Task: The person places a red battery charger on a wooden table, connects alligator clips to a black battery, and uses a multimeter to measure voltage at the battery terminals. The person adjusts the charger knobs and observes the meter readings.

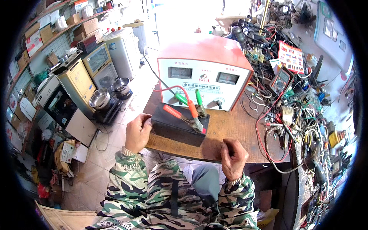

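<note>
A black box-shaped battery lies near the front edge of a brown wooden table. A red-handled clamp and a green-handled clamp grip its right end. Behind it stands a red and white battery charger with two meters and a black knob. My left hand is closed beside the battery's left end, at the table's left edge; whether it touches the battery I cannot tell. At the front edge rests my right hand, fingers curled in, with nothing seen in it.
Tangled cables and tools crowd the right side, with a multimeter and a brush among them. On the left floor are metal pots, cabinets and a refrigerator. Loaded shelves line the left wall.
</note>
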Tool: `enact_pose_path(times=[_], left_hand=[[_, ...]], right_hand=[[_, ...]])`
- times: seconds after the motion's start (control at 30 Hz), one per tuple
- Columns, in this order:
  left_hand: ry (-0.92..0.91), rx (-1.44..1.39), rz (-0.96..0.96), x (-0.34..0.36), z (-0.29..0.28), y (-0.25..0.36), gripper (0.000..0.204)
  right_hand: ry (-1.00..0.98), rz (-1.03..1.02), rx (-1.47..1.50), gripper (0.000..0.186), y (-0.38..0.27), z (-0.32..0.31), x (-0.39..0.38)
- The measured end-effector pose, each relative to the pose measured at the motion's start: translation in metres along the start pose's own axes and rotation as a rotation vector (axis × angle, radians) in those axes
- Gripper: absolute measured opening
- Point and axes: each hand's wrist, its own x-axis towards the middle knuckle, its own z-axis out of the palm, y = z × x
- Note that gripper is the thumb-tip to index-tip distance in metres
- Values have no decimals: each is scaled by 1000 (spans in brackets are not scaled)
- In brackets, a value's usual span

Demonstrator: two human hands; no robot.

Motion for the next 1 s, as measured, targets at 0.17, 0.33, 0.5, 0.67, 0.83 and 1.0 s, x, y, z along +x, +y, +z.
enact_pose_path(times=[0.17,0.33,0.5,0.67,0.83,1.0], left_hand=[[-129,44,-83,-3,-9,19,25],[-397,-150,-118,0,-29,27,51],[-541,-250,-6,21,-33,-21,61],[-589,94,-98,84,-28,-1,53],[-576,-25,29,116,10,-27,37],[-502,145,24,110,20,-21,38]], right_hand=[[0,26,-44,9,0,2,-2],[-51,58,-41,11,0,2,-1],[-356,300,-35,34,4,-16,40],[-321,121,-463,48,15,-12,126],[-399,77,-292,30,65,2,151],[-318,61,-156,26,75,4,133]])
